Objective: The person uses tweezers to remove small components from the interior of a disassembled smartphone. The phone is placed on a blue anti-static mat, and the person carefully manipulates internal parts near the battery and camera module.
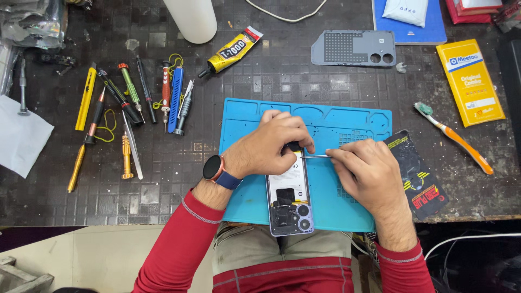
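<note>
An opened smartphone [289,202] with its back cover off lies on a blue silicone work mat [353,122], camera end toward me. My left hand [271,145], with a watch on the wrist, presses down on the phone's far end. My right hand [368,173] holds thin metal tweezers [316,156], their tip reaching the phone's upper right edge under my left fingers. The detached grey back cover [354,48] rests at the far side of the bench.
Several screwdrivers and prying tools [130,103] lie left of the mat. A glue tube [232,51], a white cylinder [191,19], a toothbrush [456,138], a yellow packet [470,81] and a dark packet [420,179] are around. The bench edge runs near my lap.
</note>
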